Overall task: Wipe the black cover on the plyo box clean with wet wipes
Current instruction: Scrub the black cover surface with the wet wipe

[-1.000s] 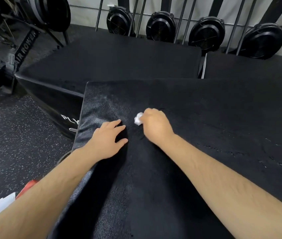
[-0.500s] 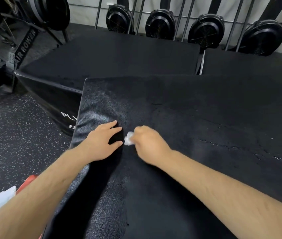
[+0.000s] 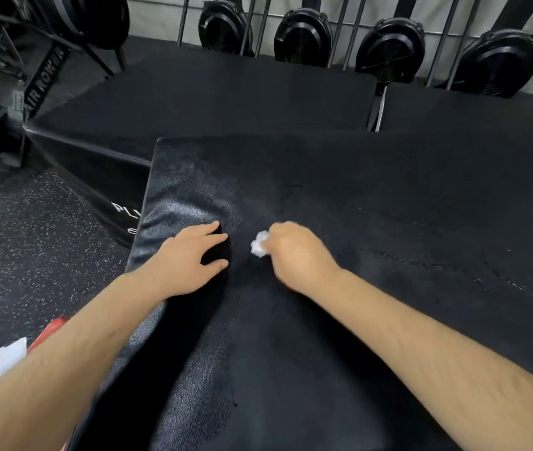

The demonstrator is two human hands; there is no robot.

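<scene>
Wiping step in hand: right hand [image 3: 294, 252], fingers clenched on a balled wet wipe [image 3: 259, 244], scrubs the black cover [image 3: 340, 196] near its left edge while the flat, released left hand [image 3: 190, 258] braces it; next, judged, untouched areas rightward.

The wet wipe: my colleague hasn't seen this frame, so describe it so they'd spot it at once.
Find the large black cover filling the middle of the view, with two bare hands near its left edge. The wet wipe is the small crumpled wad gripped in the right hand, poking out toward the left hand. It is the only white object on the cover.
</scene>
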